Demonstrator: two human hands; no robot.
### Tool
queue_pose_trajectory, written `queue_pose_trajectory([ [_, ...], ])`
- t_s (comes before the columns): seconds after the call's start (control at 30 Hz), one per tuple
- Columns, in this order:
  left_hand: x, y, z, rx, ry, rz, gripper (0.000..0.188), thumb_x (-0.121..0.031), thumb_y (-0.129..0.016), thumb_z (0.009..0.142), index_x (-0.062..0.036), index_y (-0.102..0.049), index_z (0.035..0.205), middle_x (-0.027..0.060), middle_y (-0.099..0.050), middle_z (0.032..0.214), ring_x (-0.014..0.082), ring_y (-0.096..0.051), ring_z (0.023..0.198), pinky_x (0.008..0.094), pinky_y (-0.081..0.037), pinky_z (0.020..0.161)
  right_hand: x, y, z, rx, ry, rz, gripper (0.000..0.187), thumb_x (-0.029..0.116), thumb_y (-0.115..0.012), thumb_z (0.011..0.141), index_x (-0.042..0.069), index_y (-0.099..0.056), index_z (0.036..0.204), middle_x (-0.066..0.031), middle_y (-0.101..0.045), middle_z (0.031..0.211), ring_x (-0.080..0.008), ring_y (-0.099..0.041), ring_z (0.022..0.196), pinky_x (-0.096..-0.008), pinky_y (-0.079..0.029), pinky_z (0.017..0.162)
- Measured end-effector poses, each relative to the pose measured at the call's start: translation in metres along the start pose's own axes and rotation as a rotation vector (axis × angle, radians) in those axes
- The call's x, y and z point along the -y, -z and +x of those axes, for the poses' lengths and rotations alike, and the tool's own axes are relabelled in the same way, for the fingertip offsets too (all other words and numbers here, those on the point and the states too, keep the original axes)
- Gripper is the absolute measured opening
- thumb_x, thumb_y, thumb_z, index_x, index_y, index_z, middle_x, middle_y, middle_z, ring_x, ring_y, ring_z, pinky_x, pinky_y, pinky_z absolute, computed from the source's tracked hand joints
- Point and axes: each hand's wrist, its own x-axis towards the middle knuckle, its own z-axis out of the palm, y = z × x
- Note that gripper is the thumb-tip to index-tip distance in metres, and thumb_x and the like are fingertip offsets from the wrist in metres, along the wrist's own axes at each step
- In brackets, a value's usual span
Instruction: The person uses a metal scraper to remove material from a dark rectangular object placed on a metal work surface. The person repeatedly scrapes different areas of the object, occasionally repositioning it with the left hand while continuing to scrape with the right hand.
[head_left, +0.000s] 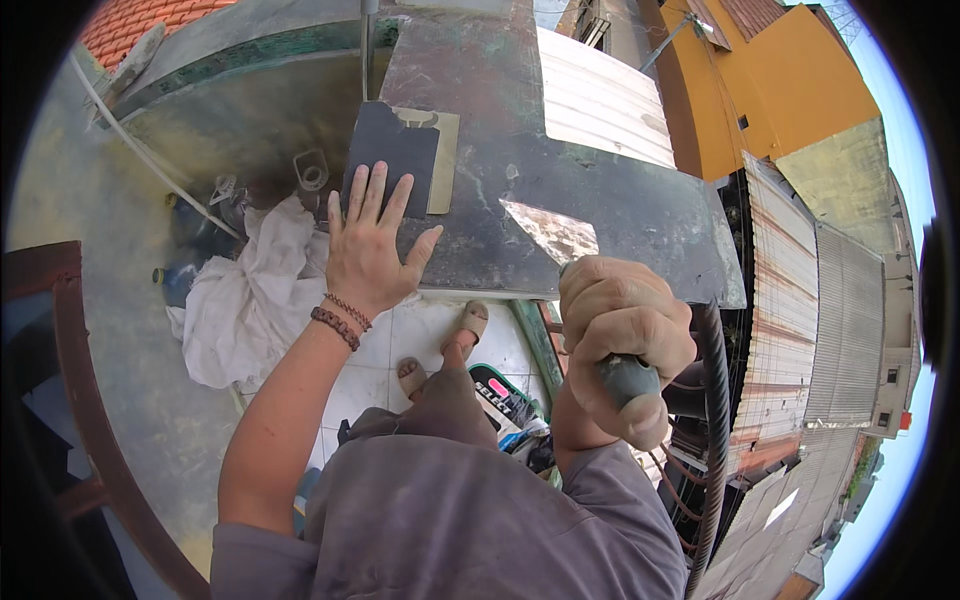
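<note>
My left hand (375, 245) lies with fingers spread on the lower part of a dark grey sheet with a torn upper edge (392, 140), which looks like sandpaper. A beige sheet (445, 165) shows from under its right side. Both sheets rest on the dark, worn ledge (480, 240). My right hand (625, 335) is wrapped round the dark grey handle of a putty knife, held upright over the ledge's near edge. The shiny, wedge-shaped putty knife blade (555, 230) shows beyond my fist, against the ledge; whether it touches the surface I cannot tell.
White crumpled cloth (255, 300) and large bottles (180, 280) lie left, below the ledge. A twisted dark metal bar (715, 430) stands right of my arm. Packages (505, 400) sit on the white-tiled floor (365, 375). Corrugated roofs (790, 300) lie beyond the ledge, lower right.
</note>
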Motion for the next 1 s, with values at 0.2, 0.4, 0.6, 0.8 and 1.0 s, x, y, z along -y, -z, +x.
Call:
queue_pose_trajectory([
  [0.2,0.0,0.0,-0.002,-0.007,0.004,0.006,0.072,-0.054,-0.056,0.098,-0.0085,-0.048,0.153,0.0226,-0.037,0.161,0.0391,-0.028,0.153,0.0629,-0.019,0.121,-0.02,0.012,-0.01,-0.06,-0.192,-0.056,0.063,0.053,-0.059,0.092,-0.003,-0.055,0.063,-0.009,-0.05,0.052,-0.0196,-0.051,0.046,-0.0323,-0.038,0.045],
  [0.4,0.002,-0.003,0.0,-0.026,0.006,0.028,0.072,-0.056,-0.054,0.098,-0.0087,-0.048,0.152,0.022,-0.037,0.162,0.0389,-0.028,0.153,0.0633,-0.019,0.121,0.004,0.01,-0.013,0.086,0.097,-0.014,0.066,0.057,-0.058,0.092,-0.002,-0.056,0.064,-0.0078,-0.052,0.054,-0.0194,-0.051,0.046,-0.0319,-0.04,0.045],
  [0.6,0.003,-0.003,0.004,-0.03,-0.001,0.048,0.07,-0.051,-0.057,0.099,-0.0096,-0.045,0.154,0.0195,-0.036,0.163,0.0378,-0.028,0.153,0.0612,-0.02,0.121,-0.009,0.011,-0.005,-0.07,-0.097,-0.079,0.061,0.052,-0.056,0.093,-0.001,-0.055,0.063,-0.0077,-0.049,0.051,-0.0191,-0.049,0.044,-0.0316,-0.04,0.044],
  [0.8,-0.001,-0.004,0.005,-0.019,-0.007,0.018,0.072,-0.056,-0.053,0.099,-0.0085,-0.047,0.153,0.0225,-0.036,0.162,0.0393,-0.028,0.153,0.0627,-0.018,0.121,-0.026,0.009,-0.016,-0.063,-0.101,-0.041,0.06,0.052,-0.057,0.093,0.0,-0.055,0.063,-0.0093,-0.05,0.051,-0.0187,-0.046,0.041,-0.0307,-0.037,0.042],
  [1.0,0.0,-0.004,0.001,-0.019,-0.002,0.041,0.072,-0.056,-0.054,0.099,-0.0088,-0.047,0.153,0.0233,-0.036,0.162,0.0397,-0.028,0.153,0.0626,-0.019,0.121,0.03,0.015,-0.032,0.048,0.149,0.095,0.062,0.054,-0.057,0.093,-0.001,-0.055,0.065,-0.007,-0.049,0.052,-0.0186,-0.046,0.042,-0.0314,-0.035,0.041],
])
